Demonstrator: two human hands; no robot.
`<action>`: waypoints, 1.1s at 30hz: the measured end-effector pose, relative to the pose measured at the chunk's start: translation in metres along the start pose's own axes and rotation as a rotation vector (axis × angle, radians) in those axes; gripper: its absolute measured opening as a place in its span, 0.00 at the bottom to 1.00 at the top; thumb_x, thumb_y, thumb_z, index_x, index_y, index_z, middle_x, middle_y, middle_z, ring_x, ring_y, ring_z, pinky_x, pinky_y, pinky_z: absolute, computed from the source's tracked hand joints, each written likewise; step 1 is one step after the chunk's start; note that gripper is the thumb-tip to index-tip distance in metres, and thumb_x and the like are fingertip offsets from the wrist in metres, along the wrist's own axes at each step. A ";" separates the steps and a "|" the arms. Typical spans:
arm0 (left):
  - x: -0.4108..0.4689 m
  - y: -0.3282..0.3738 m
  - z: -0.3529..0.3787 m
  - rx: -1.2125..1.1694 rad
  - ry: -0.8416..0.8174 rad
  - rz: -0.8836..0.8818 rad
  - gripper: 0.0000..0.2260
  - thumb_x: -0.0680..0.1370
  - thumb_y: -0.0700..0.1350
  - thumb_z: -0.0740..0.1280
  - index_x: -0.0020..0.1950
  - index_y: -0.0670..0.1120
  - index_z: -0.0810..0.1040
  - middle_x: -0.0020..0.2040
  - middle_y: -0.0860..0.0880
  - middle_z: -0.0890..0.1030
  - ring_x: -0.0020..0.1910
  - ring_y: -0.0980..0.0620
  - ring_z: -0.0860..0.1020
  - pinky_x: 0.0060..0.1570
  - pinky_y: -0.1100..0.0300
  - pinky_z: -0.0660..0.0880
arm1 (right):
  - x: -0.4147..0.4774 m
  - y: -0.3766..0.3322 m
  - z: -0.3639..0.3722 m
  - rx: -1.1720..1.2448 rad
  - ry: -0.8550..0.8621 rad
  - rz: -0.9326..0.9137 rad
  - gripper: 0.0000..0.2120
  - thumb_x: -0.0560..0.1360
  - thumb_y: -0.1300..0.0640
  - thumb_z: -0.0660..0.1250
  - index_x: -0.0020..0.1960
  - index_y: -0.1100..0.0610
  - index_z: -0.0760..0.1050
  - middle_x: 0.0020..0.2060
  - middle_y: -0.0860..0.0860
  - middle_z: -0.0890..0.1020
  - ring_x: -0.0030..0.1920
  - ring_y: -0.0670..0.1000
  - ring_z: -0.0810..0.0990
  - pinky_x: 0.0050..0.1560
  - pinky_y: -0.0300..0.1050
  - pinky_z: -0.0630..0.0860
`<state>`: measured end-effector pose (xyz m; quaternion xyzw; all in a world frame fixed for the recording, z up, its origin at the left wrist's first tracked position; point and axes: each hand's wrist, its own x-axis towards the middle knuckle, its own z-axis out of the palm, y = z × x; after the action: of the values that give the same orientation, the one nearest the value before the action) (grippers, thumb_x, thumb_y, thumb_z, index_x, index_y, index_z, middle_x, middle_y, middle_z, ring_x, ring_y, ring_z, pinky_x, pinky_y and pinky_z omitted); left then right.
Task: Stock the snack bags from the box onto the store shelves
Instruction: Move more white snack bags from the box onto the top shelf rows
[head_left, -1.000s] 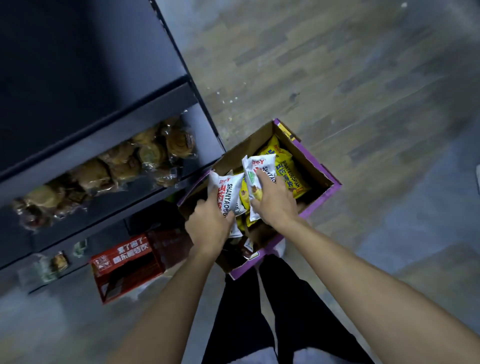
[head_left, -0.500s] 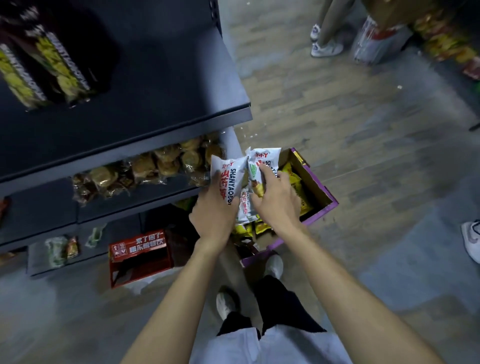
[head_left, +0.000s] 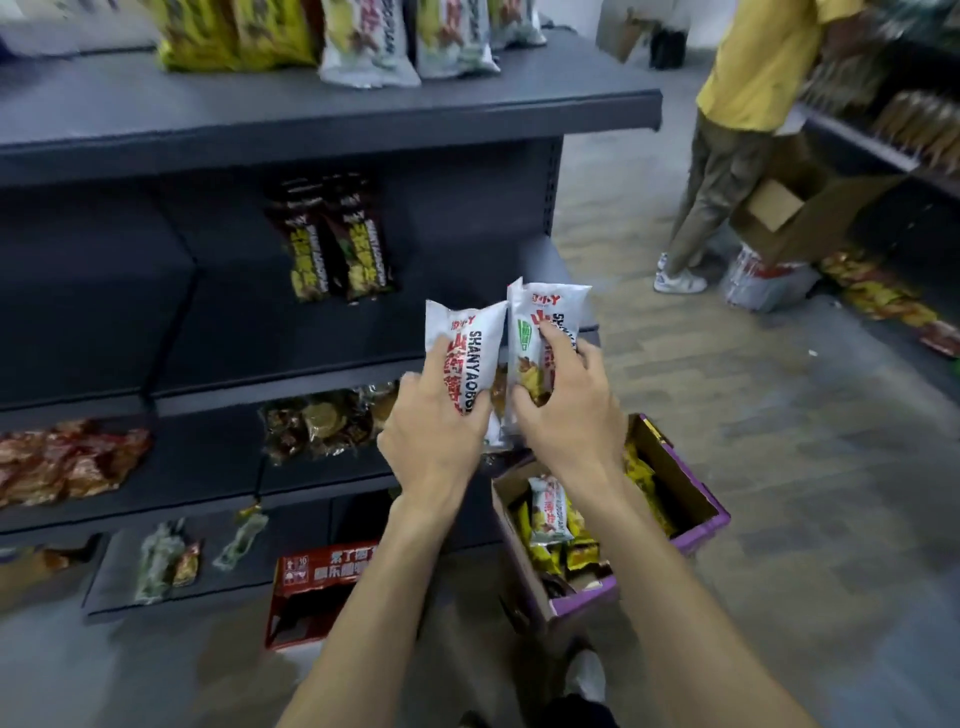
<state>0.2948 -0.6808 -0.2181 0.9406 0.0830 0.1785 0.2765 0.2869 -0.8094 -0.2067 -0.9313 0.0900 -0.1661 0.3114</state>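
Holding: two white snack bags, one per hand, raised in front of the shelving.
Left hand (head_left: 434, 431): closed around the lower half of the left white bag (head_left: 467, 353), thumb across its printed face, bag upright.
Right hand (head_left: 569, 410): gripping the right white bag (head_left: 540, 332) low on its body, fingers (head_left: 553, 343) spread over the front; the two bags side by side, top edges just touching.
Arms: both forearms reaching forward and up from the bottom of the view, wrists close together, above the box.
Box (head_left: 696, 499): purple-edged carton on the floor just right of the shelving, open, with one more white bag and several yellow packs inside.
Done so far: top shelf (head_left: 322, 111) carrying a row of yellow and white bags; two dark bags (head_left: 337, 244) standing on the middle shelf (head_left: 208, 332), otherwise bare.
Left to do: both held bags not yet placed; box far from empty, so probably early to midway.
Elsewhere: person in a yellow shirt (head_left: 748, 119) across the aisle beside another carton.
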 end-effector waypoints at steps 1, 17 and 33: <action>0.007 0.002 -0.012 -0.011 0.029 0.016 0.30 0.74 0.60 0.67 0.74 0.61 0.61 0.49 0.51 0.75 0.46 0.49 0.77 0.39 0.56 0.70 | 0.004 -0.013 -0.007 0.013 0.031 -0.034 0.31 0.73 0.47 0.67 0.73 0.39 0.60 0.65 0.48 0.70 0.60 0.55 0.76 0.52 0.55 0.78; 0.146 0.069 -0.123 0.106 0.363 0.130 0.30 0.74 0.61 0.67 0.74 0.57 0.61 0.44 0.49 0.73 0.41 0.46 0.78 0.31 0.57 0.66 | 0.124 -0.125 -0.077 0.009 0.206 -0.309 0.32 0.73 0.46 0.70 0.72 0.40 0.60 0.65 0.50 0.71 0.57 0.56 0.78 0.48 0.54 0.78; 0.292 0.112 -0.095 0.173 0.473 0.139 0.34 0.75 0.60 0.68 0.77 0.57 0.58 0.52 0.45 0.76 0.49 0.43 0.79 0.38 0.51 0.76 | 0.291 -0.173 -0.052 -0.067 0.233 -0.347 0.33 0.76 0.49 0.68 0.76 0.44 0.56 0.70 0.57 0.65 0.65 0.61 0.72 0.52 0.57 0.76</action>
<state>0.5346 -0.6527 0.0023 0.8965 0.0957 0.4040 0.1549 0.5492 -0.7803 0.0112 -0.9172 -0.0307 -0.3206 0.2346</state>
